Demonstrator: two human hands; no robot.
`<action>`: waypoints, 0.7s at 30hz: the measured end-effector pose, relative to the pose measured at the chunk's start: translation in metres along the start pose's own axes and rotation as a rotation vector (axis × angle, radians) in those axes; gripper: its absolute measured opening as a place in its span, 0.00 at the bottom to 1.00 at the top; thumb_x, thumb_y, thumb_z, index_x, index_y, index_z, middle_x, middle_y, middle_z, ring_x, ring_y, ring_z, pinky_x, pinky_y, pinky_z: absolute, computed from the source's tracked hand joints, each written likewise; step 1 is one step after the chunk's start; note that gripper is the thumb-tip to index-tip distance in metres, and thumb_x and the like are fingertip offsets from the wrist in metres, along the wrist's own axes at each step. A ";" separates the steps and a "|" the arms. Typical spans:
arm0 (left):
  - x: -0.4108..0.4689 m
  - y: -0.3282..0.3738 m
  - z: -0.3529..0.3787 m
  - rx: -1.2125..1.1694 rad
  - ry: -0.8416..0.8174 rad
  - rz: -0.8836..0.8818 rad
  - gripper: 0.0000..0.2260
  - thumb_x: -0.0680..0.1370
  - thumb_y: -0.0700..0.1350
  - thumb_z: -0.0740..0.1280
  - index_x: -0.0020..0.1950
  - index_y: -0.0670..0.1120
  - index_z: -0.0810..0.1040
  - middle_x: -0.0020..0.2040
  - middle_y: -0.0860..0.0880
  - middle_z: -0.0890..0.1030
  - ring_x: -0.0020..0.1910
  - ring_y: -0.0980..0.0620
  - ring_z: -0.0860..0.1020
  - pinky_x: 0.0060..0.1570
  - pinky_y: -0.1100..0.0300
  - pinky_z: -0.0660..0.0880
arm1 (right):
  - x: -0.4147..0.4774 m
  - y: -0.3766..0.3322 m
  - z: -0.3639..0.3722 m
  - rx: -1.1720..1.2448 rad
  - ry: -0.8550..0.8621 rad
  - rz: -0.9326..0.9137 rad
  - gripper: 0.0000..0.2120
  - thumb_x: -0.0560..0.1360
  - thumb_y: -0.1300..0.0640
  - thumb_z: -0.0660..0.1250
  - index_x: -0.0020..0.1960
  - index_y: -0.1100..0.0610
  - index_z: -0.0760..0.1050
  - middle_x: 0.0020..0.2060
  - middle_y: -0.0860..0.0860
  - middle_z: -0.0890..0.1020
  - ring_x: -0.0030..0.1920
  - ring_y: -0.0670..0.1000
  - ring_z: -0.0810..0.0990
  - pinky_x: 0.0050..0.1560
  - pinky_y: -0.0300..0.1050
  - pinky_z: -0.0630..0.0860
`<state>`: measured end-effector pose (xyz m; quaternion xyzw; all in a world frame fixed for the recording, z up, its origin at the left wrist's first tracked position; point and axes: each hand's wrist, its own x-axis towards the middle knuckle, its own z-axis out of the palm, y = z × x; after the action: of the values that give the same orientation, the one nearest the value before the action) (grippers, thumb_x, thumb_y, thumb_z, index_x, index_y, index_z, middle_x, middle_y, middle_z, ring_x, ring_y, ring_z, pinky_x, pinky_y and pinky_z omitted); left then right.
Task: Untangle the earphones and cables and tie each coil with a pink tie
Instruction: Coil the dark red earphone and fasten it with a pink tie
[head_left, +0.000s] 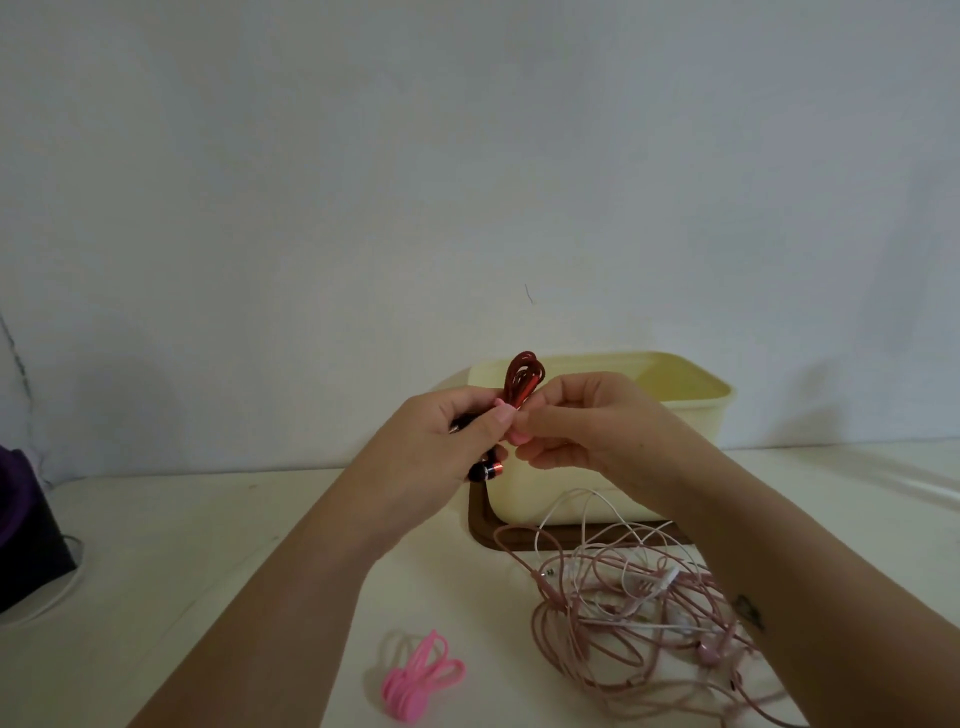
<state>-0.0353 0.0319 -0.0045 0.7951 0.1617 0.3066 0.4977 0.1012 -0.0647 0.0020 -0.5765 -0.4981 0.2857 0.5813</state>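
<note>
My left hand (447, 436) grips a coil of red earphone cable (524, 376) held upright above the table, its red and black earbuds (485, 471) hanging below the fist. My right hand (582, 426) pinches a pink tie (517, 436) against the coil's middle. A tangle of pink and white earphones and cables (639, 618) lies on the table under my right forearm. A small pile of spare pink ties (421, 680) sits near the front edge.
A cream plastic box (691, 395) stands on a dark brown tray (480, 525) behind my hands, against the white wall. At the far left sits a black and purple object (26, 530) with a white cord (52, 597).
</note>
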 end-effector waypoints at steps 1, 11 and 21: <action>0.000 0.000 0.000 -0.001 0.009 0.009 0.08 0.79 0.46 0.63 0.51 0.51 0.82 0.34 0.57 0.80 0.36 0.58 0.77 0.46 0.61 0.78 | 0.000 0.000 -0.002 -0.016 -0.012 0.001 0.04 0.69 0.61 0.73 0.41 0.59 0.79 0.36 0.53 0.84 0.39 0.49 0.81 0.43 0.40 0.78; -0.004 0.004 0.001 -0.033 -0.141 -0.084 0.10 0.74 0.52 0.66 0.44 0.47 0.83 0.29 0.57 0.75 0.30 0.60 0.70 0.39 0.66 0.72 | -0.004 -0.008 -0.012 -0.027 -0.057 -0.135 0.10 0.64 0.54 0.70 0.43 0.57 0.81 0.34 0.53 0.83 0.33 0.46 0.79 0.37 0.37 0.77; -0.001 0.002 -0.004 0.102 -0.010 0.120 0.14 0.68 0.60 0.63 0.43 0.53 0.83 0.40 0.54 0.84 0.43 0.58 0.81 0.55 0.58 0.75 | 0.000 -0.007 -0.015 0.243 -0.025 -0.079 0.08 0.63 0.62 0.70 0.42 0.62 0.79 0.34 0.57 0.82 0.30 0.47 0.80 0.35 0.35 0.79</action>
<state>-0.0387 0.0337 -0.0017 0.8292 0.1267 0.3233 0.4381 0.1130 -0.0721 0.0114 -0.4783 -0.4894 0.3280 0.6513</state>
